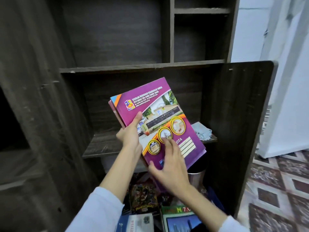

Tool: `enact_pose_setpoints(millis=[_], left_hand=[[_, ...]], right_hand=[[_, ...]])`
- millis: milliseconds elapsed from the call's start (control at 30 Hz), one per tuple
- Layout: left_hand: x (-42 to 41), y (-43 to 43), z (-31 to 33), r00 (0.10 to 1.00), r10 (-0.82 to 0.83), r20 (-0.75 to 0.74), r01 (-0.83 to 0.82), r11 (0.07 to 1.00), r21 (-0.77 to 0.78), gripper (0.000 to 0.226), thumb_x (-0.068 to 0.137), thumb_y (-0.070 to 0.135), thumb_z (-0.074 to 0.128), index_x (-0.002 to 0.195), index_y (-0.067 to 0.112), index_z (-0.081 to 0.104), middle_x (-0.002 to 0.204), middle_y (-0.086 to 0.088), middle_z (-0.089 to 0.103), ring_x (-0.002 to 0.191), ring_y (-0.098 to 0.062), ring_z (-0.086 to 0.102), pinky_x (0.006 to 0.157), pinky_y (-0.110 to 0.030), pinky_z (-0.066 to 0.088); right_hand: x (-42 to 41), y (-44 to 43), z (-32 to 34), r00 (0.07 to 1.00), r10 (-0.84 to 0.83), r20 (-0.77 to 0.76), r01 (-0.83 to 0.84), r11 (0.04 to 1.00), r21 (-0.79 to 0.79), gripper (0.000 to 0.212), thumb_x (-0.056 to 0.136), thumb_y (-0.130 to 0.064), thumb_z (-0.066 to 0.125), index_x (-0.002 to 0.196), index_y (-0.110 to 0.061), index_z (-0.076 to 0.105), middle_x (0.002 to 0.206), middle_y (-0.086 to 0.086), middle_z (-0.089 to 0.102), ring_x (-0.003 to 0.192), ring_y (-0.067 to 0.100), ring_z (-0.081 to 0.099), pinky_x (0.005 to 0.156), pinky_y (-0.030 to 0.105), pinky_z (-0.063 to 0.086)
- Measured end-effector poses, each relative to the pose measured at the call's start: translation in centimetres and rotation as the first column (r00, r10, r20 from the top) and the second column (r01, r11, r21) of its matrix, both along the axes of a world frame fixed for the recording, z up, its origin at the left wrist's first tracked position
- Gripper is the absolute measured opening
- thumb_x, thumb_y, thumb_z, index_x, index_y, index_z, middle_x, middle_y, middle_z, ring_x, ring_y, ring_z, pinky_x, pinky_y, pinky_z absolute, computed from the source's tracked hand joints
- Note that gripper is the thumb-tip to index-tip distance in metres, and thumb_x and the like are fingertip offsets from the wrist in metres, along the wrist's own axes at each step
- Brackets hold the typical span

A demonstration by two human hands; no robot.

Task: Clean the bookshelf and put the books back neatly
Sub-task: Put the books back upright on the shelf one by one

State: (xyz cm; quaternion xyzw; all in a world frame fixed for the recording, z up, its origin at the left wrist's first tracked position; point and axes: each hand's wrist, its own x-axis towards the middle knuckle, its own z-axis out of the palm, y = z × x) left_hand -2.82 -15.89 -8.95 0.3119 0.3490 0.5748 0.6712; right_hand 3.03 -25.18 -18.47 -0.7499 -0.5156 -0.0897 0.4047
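Blocking most of a blue cloth (203, 133) and a metal bin (196, 177) with a tilted stack of books (160, 118), held before the lower shelf of the dark wood bookshelf (142, 69); showing only edges of the pink ones underneath. Gripping the stack's left edge with left hand (132, 133), thumb on the purple school-photo cover with yellow-ringed insets; resting right hand (168, 166) flat on it, fingers spread. Reading only "OTA" by the fingers and "M 7." on a green book (177, 210) in the cropped floor pile; header print too blurred.
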Motion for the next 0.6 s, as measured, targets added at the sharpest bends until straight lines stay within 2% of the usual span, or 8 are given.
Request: enact_pose_setpoints(millis=[133,233,300,333,400,433,500,600], left_hand=[[0.5,0.2,0.6,1.0,0.02,-0.012,-0.021,0.997,-0.07,0.03,0.063,0.017,0.087,0.078,0.008,0.063,0.073,-0.006,0.071,0.055,-0.018,0.068,0.054,-0.033,0.058],[0.9,0.3,0.6,1.0,0.018,-0.018,-0.02,0.994,-0.111,0.034,0.063,0.021,0.087,0.078,0.008,0.059,0.073,-0.006,0.07,0.058,-0.021,0.069,0.057,-0.037,0.059],[1.2,0.3,0.6,0.999,0.022,-0.034,-0.026,0.995,-0.1,0.034,0.064,0.022,0.086,0.08,0.008,0.059,0.074,-0.007,0.071,0.059,-0.022,0.07,0.059,-0.038,0.059],[1.3,0.3,0.8,0.999,0.021,-0.044,-0.025,0.995,-0.091,0.032,0.066,0.02,0.085,0.08,0.008,0.059,0.075,-0.008,0.071,0.06,-0.022,0.07,0.06,-0.038,0.059],[1.7,0.7,1.2,0.996,-0.006,-0.089,0.001,0.998,-0.057,0.027,0.067,0.014,0.082,0.076,0.007,0.058,0.076,-0.01,0.071,0.061,-0.022,0.069,0.063,-0.038,0.059],[1.8,0.9,1.6,0.991,-0.028,-0.134,0.024,0.999,-0.028,0.028,0.063,0.014,0.082,0.075,0.007,0.058,0.076,-0.011,0.071,0.063,-0.024,0.069,0.066,-0.039,0.059],[2.3,1.2,2.3,0.959,-0.035,-0.282,0.051,0.997,0.05,0.037,0.047,0.024,0.081,0.074,0.007,0.064,0.075,-0.01,0.071,0.069,-0.026,0.07,0.074,-0.041,0.059],[3.6,1.6,3.2,0.797,0.069,-0.6,0.062,0.979,0.194,0.045,0.055,0.043,0.073,0.087,0.012,0.071,0.082,-0.003,0.071,0.08,-0.024,0.066,0.08,-0.032,0.055]], right_hand=[[-1.8,0.7,-1.0,0.962,-0.121,0.244,0.13,0.991,-0.022,0.091,0.052,-0.057,0.059,0.132,-0.015,0.041,0.134,0.016,0.052,0.121,0.033,0.052,0.093,0.046,0.048],[-1.8,1.4,-1.0,0.942,-0.153,0.297,0.177,0.983,-0.054,0.083,0.057,-0.037,0.077,0.127,-0.009,0.043,0.126,0.019,0.058,0.108,0.035,0.061,0.074,0.041,0.055],[-1.6,2.0,-0.8,0.96,-0.12,0.253,0.143,0.987,-0.073,0.053,0.079,-0.027,0.058,0.125,-0.006,0.042,0.121,0.021,0.061,0.101,0.036,0.065,0.065,0.041,0.058],[-1.5,2.2,-0.5,0.969,-0.106,0.225,0.13,0.987,-0.093,0.047,0.084,-0.027,0.048,0.124,-0.005,0.041,0.12,0.021,0.062,0.1,0.035,0.066,0.063,0.04,0.059],[-1.3,2.0,0.1,0.983,-0.067,0.172,0.085,0.992,-0.097,0.054,0.084,-0.022,0.055,0.131,-0.003,0.037,0.126,0.022,0.059,0.105,0.036,0.064,0.067,0.04,0.059],[-1.2,1.8,0.6,0.984,-0.05,0.169,0.062,0.996,-0.069,0.066,0.08,-0.013,0.061,0.138,-0.003,0.031,0.134,0.022,0.052,0.113,0.037,0.06,0.075,0.041,0.056],[-0.3,1.3,1.6,0.994,0.001,0.107,0.009,0.995,-0.096,0.077,0.082,-0.004,0.057,0.148,-0.008,0.017,0.142,0.017,0.044,0.12,0.037,0.051,0.088,0.039,0.047],[0.7,1.4,3.1,0.993,0.068,-0.101,-0.071,0.997,-0.03,0.074,0.083,-0.006,0.053,0.148,-0.013,0.017,0.123,0.016,0.057,0.106,0.039,0.055,0.084,0.04,0.046]])
